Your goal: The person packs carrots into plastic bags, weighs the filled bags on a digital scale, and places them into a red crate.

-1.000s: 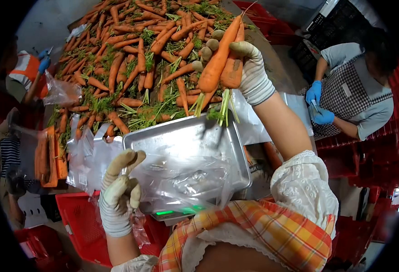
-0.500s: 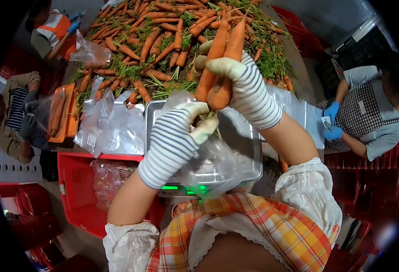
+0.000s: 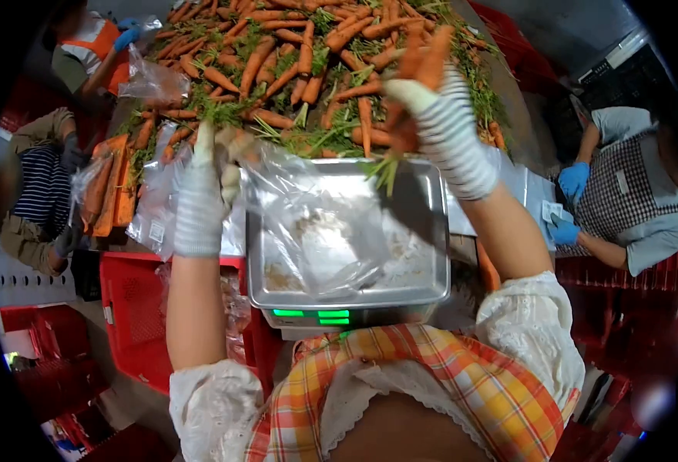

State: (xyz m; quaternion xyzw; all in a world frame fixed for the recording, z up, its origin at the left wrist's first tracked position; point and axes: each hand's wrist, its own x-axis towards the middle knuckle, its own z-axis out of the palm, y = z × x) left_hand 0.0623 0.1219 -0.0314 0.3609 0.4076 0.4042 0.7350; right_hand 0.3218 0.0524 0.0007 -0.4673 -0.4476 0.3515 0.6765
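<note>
My gloved right hand [image 3: 439, 115] is closed round a few carrots [image 3: 434, 58], held tips up above the back right of the metal tray; their green stubs hang below. A clear plastic bag [image 3: 308, 223] spreads over the left of the silvery tray [image 3: 424, 289], which sits on a scale [image 3: 354, 316] with lit green displays. At the tray's upper left, my gloved left hand [image 3: 214, 173] holds the bag's edge, its fingers blurred. Behind the tray lies a big pile of carrots [image 3: 277, 69] with green leaves.
Flat plastic bags [image 3: 154, 208] lie left of the tray, and more [image 3: 512, 192] lie right. A red crate [image 3: 139, 316] stands at the lower left. Co-workers stand at both sides, one with blue-gloved hands [image 3: 570, 200] at the right. An orange tray [image 3: 115, 189] holds carrots at the left.
My left hand has moved away from the carrots, up and left, drawing the bag over the tray. My right hand has moved slightly up and right with the carrots.
</note>
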